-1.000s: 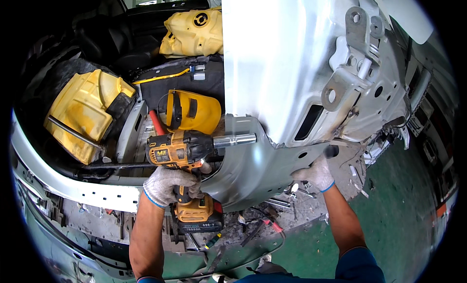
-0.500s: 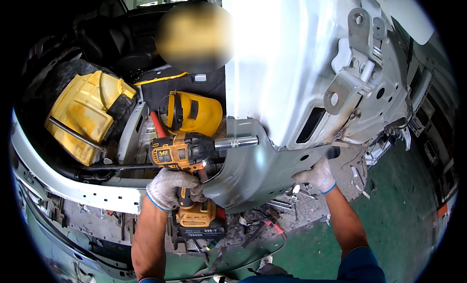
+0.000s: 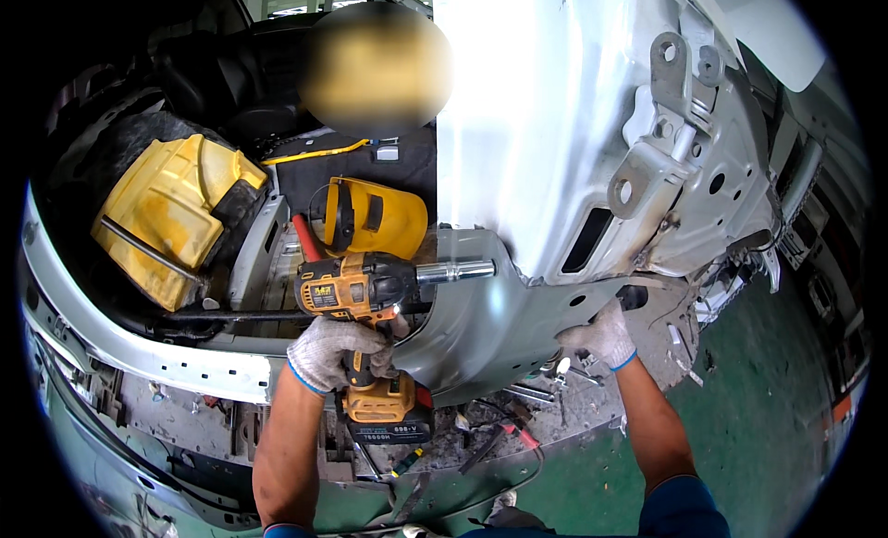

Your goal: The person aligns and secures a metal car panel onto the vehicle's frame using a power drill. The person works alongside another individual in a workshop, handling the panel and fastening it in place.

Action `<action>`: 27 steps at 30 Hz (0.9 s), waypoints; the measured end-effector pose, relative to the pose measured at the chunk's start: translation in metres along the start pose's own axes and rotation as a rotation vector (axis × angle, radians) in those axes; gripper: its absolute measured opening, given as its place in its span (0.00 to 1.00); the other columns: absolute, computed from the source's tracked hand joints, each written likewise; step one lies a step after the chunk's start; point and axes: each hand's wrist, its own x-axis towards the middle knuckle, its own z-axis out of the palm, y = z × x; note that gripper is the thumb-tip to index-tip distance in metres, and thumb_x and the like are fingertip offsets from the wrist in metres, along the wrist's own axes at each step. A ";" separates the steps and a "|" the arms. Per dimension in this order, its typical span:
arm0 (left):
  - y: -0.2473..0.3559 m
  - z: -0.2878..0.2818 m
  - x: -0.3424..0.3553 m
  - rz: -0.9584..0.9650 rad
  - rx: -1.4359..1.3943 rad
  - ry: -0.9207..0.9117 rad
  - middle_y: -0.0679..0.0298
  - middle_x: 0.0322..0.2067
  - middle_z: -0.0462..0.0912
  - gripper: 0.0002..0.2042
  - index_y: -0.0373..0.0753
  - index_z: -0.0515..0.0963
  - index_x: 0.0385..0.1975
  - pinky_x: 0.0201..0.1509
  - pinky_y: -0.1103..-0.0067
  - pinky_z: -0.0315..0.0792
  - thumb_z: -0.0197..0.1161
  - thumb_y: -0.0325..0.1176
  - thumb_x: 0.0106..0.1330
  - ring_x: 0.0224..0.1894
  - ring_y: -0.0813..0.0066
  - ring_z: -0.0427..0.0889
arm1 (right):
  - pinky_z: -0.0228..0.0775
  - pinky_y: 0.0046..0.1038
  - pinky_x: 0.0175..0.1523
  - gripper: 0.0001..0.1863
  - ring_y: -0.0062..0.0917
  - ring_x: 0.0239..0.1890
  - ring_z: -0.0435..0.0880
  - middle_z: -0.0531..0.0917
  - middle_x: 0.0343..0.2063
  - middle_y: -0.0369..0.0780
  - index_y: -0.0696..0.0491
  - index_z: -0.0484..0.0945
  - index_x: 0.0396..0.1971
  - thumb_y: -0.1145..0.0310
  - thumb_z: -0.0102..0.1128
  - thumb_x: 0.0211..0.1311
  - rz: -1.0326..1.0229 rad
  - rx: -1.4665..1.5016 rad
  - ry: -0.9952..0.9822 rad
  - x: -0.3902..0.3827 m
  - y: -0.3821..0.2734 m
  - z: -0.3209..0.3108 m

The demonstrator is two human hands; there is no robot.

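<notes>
Car workshop: stripped body shell [image 3: 527,168], impact wrench [image 3: 356,286], face shield [image 3: 398,219].

Left hand [image 3: 335,353] and right hand [image 3: 601,334] rock greyish knit gloves [image 3: 612,340], blue cuff trim [image 3: 625,361]; dark blue sleeves [image 3: 683,508] around 5 and 7 o'clock.
</notes>
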 end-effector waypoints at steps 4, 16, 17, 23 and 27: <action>0.000 0.001 0.001 -0.012 -0.041 0.000 0.57 0.23 0.81 0.17 0.28 0.81 0.44 0.29 0.72 0.73 0.63 0.20 0.51 0.20 0.68 0.77 | 0.79 0.34 0.54 0.32 0.34 0.44 0.88 0.89 0.41 0.44 0.57 0.85 0.45 0.66 0.82 0.30 -0.011 -0.042 0.017 -0.001 0.002 0.000; 0.003 0.012 -0.010 -0.003 -0.123 0.046 0.50 0.35 0.85 0.25 0.28 0.78 0.53 0.27 0.65 0.77 0.62 0.20 0.50 0.23 0.64 0.81 | 0.79 0.35 0.54 0.33 0.35 0.44 0.88 0.88 0.41 0.44 0.57 0.84 0.45 0.66 0.81 0.31 0.004 0.046 0.008 -0.001 0.003 -0.001; 0.002 0.014 -0.010 0.003 -0.123 0.052 0.49 0.36 0.85 0.25 0.29 0.78 0.53 0.27 0.65 0.77 0.62 0.20 0.50 0.23 0.64 0.81 | 0.79 0.35 0.54 0.33 0.35 0.44 0.87 0.88 0.41 0.44 0.57 0.83 0.45 0.66 0.81 0.31 0.008 0.033 0.008 -0.002 0.003 -0.001; 0.001 0.010 -0.016 -0.001 -0.137 0.019 0.53 0.31 0.85 0.22 0.29 0.79 0.52 0.29 0.68 0.77 0.65 0.22 0.54 0.24 0.66 0.81 | 0.78 0.36 0.55 0.33 0.35 0.45 0.87 0.88 0.42 0.44 0.57 0.83 0.45 0.64 0.82 0.32 -0.029 0.018 0.074 -0.004 -0.003 0.000; -0.011 0.021 -0.026 0.100 -0.171 0.081 0.55 0.26 0.84 0.22 0.28 0.79 0.51 0.30 0.68 0.77 0.67 0.24 0.54 0.23 0.65 0.81 | 0.78 0.36 0.56 0.33 0.37 0.46 0.87 0.88 0.43 0.45 0.57 0.83 0.46 0.63 0.82 0.33 -0.015 0.004 0.043 -0.003 -0.001 0.003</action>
